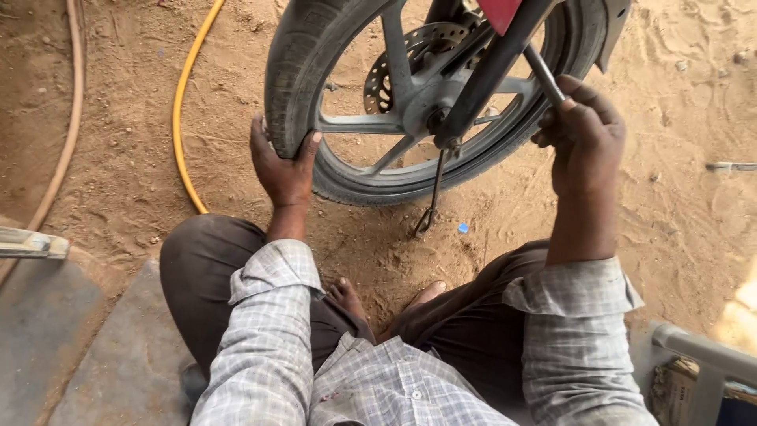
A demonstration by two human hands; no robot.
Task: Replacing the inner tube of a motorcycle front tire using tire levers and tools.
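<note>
Left hand (282,162): fingers wrapped over the tread of the front tyre (293,71), thumb on the inner sidewall, closed grip that steadies the wheel. Right hand (582,134): fist closed on the handle of a metal tool (544,75), a rod or spanner whose far end runs up toward the fork leg (489,75); the head of the tool is hidden, so its type cannot be told.

Between the 2 hands: the alloy wheel with its spokes, the hub and axle (432,118) at the middle, the brake disc (414,59) behind the hub. A thin dark rod (432,193) hangs from the axle area down to the sand, just right of the left hand.

Below the hands: the person's knees and bare feet, on sandy ground (646,229). Left of the left hand, well apart: a yellow hose (183,118) curving over the sand. Right of the right hand, well apart: a small metal tool (729,166) lying on the sand.

Risks, as judged:
- Tool slipping off its seat under load; the right knuckles would strike the fork or spokes
- Wheel turning if the left grip loosens; fingers sit close to the spokes
- Loose sand under the tyre gives poor footing, so the bike could shift toward the knees
- Small parts dropped here would sink into the sand
</note>
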